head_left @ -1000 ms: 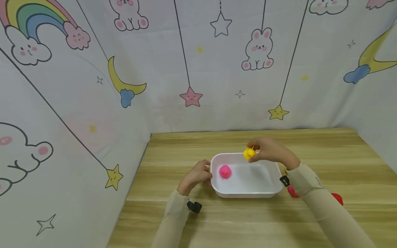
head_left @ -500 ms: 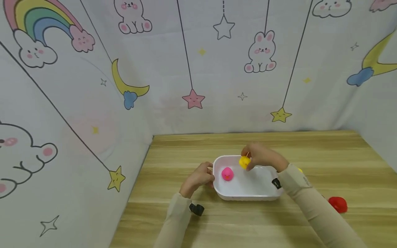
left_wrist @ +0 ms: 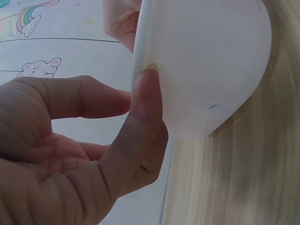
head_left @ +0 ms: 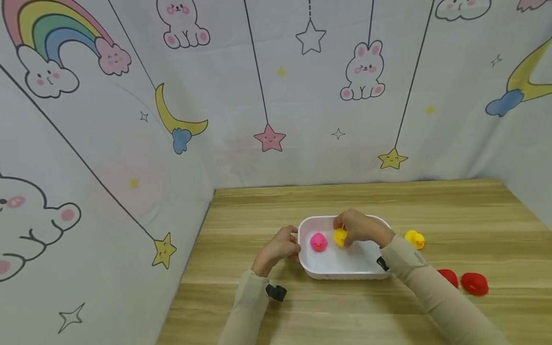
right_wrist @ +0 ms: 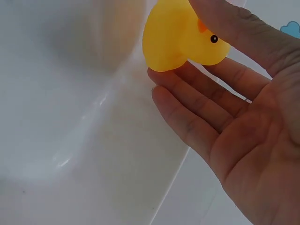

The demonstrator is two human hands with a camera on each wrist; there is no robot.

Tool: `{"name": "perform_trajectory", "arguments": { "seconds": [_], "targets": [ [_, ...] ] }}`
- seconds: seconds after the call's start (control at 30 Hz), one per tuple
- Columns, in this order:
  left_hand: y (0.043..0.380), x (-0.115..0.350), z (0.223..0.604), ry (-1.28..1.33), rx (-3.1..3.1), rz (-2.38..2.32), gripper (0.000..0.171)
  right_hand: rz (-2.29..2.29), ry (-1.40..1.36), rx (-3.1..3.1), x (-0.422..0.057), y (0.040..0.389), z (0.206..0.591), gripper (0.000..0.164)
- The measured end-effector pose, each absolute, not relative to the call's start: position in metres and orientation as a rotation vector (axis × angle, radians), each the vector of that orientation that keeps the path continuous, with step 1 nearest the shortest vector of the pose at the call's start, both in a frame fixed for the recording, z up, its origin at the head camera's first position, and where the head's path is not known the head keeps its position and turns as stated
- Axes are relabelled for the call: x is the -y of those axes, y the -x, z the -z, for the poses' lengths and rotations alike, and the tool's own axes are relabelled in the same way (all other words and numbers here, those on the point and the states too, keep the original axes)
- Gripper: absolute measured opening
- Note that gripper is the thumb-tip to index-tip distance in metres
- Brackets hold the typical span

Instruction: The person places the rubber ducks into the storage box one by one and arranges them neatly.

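Observation:
A yellow rubber duck (head_left: 339, 237) is pinched between the thumb and fingers of my right hand (head_left: 360, 227), inside the white plastic basin (head_left: 345, 276). The right wrist view shows the duck (right_wrist: 173, 37) with its eye toward the thumb. My left hand (head_left: 280, 247) grips the left end of the basin. In the left wrist view, its fingers (left_wrist: 147, 96) pinch the rim, one digit on the outer wall. A pink rubber duck (head_left: 318, 242) sits in the left part of the basin, just left of the yellow one.
Right of the basin, another yellow duck (head_left: 415, 239) stands on the wooden table (head_left: 241, 206). Two red objects lie nearer, one red object (head_left: 475, 283) in full view and another red object (head_left: 449, 277) partly behind the right sleeve. A printed cloth (head_left: 319, 158) hangs behind the table.
My right hand has brought the yellow duck from above the basin's far rim down and slightly left into the basin. The left hand keeps its grip. The duck and red objects on the right are less covered.

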State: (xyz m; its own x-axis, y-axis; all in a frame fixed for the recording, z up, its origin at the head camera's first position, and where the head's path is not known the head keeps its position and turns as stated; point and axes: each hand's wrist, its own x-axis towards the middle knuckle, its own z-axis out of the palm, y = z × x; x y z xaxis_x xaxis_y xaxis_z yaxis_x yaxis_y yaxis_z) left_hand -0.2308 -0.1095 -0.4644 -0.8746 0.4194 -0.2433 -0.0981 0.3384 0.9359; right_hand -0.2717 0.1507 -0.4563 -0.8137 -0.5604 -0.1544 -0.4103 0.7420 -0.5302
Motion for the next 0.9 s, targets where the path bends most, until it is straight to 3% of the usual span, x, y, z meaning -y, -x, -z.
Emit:
{"name": "perform_trajectory", "arguments": {
  "seconds": [0.47, 0.9],
  "targets": [
    [0.23, 0.108, 0.465, -0.28, -2.147, -1.563, 0.06, 0.606, 0.712, -2.676, -0.146, 0.262, 0.467, 0.039],
    [0.234, 0.11, 0.467, -0.287, -2.152, -1.568, 0.061, 0.6, 0.649, -2.651, -0.156, 0.261, 0.45, 0.056]
  ]
}}
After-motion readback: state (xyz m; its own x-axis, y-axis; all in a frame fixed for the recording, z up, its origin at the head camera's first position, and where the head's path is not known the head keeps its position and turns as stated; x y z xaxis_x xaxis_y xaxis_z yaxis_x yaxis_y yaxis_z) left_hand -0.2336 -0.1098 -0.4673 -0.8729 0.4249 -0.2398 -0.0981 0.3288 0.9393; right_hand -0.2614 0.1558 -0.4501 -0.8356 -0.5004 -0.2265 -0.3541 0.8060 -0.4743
